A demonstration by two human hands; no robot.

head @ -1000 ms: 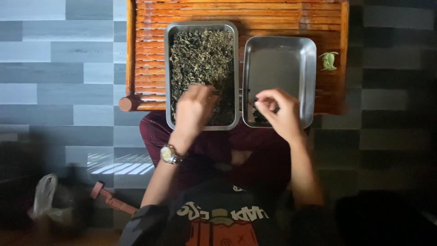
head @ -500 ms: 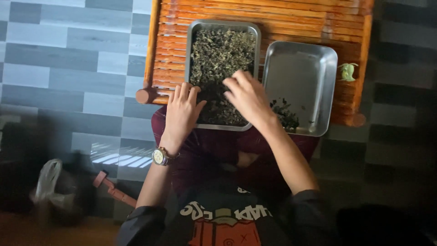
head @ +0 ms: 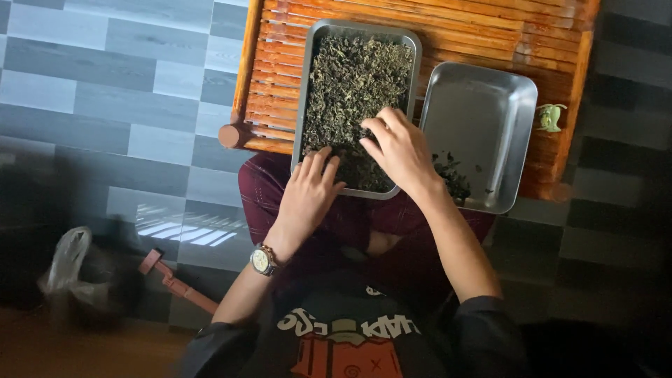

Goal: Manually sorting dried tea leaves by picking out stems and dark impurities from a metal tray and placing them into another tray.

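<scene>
Two metal trays lie side by side on a slatted wooden tray table (head: 490,35). The left metal tray (head: 308,84) is full of dried green-brown leaves (head: 350,77). The right metal tray (head: 483,119) holds only a small heap of leaves (head: 451,182) in its near left corner. My left hand (head: 308,192) rests flat on the near left corner of the full tray, a wristwatch (head: 262,259) on its wrist. My right hand (head: 399,150) reaches into the leaves of the full tray, fingers bent down among them. Whether it pinches any leaves is hidden.
A small green figurine (head: 550,116) stands on the wooden table right of the empty tray. Grey tiled floor (head: 105,77) lies to the left. A white plastic bag (head: 66,269) and a pink-handled tool (head: 175,283) lie on the floor at lower left.
My right hand moved from the right tray's near corner over to the full left tray and into the leaves. My left hand stayed at the full tray's near left corner.
</scene>
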